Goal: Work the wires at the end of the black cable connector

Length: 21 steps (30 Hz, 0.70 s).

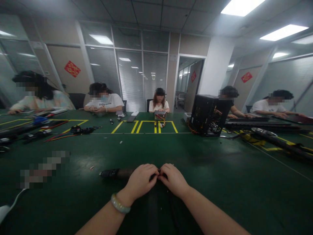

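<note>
My left hand and my right hand meet at the near middle of the green table, fingers curled and pinched together on a small dark part between them that I cannot make out. A dark tube-like piece runs out leftward from under my left hand. Black cables or straps lie below my hands toward me. A pale green bangle sits on my left wrist.
A black open computer case stands at the back right. Cable bundles and tools lie at the left, a long dark device at the right. Several people sit along the far edge. Yellow lines mark the table.
</note>
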Tool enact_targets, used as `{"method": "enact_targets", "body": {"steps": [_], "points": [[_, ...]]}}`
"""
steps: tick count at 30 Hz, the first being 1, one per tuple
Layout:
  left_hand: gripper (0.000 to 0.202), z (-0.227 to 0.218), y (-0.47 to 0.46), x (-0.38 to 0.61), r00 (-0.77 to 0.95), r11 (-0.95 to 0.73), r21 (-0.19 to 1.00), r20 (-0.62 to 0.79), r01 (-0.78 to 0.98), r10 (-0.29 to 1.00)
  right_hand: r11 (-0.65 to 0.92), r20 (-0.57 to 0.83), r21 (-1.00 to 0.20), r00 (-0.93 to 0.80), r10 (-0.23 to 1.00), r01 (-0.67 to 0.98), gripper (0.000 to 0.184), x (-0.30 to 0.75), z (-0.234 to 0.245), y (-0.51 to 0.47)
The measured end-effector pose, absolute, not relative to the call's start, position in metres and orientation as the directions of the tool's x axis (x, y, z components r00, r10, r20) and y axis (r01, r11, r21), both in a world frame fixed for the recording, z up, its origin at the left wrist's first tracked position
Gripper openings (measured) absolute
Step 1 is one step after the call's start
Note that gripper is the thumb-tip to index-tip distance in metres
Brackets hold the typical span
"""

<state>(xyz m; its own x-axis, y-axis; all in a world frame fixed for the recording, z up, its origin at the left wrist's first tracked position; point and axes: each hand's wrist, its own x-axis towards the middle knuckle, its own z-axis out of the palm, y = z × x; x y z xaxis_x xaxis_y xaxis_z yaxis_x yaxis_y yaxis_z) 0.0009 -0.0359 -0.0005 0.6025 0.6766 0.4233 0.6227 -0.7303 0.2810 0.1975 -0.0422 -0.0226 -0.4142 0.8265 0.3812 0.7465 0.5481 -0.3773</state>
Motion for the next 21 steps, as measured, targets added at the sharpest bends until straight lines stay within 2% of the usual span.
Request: {"method": "enact_targets", "body": {"steps": [7, 10, 14, 18, 21], "points": [[0.015, 0.002, -0.044, 0.004, 0.593, -0.739, 0.241, 0.466, 0.629, 0.656, 0.483, 0.381, -0.211, -0.383, 0.841, 0.85, 0.005, 0.184, -0.023, -0.051], [0.021, 0.004, -0.047, 0.003, 0.59, -0.761, 0.171, 0.535, 0.625, 0.605, 0.432, 0.389, -0.19, -0.336, 0.858, 0.882, 0.002, 0.182, -0.021, -0.054], [0.027, 0.007, -0.049, -0.003, 0.572, -0.759, 0.134, 0.578, 0.637, 0.582, 0.346, 0.393, -0.182, -0.255, 0.884, 0.921, 0.007, 0.203, -0.013, -0.06], [0.032, 0.006, -0.047, -0.008, 0.569, -0.754, 0.143, 0.57, 0.642, 0.593, 0.23, 0.391, -0.179, -0.145, 0.909, 0.957, 0.011, 0.259, -0.002, -0.08], [0.036, 0.003, -0.045, -0.01, 0.57, -0.752, 0.159, 0.559, 0.639, 0.602, 0.044, 0.387, -0.127, 0.009, 0.922, 0.991, 0.016, 0.324, -0.003, -0.107]]}}
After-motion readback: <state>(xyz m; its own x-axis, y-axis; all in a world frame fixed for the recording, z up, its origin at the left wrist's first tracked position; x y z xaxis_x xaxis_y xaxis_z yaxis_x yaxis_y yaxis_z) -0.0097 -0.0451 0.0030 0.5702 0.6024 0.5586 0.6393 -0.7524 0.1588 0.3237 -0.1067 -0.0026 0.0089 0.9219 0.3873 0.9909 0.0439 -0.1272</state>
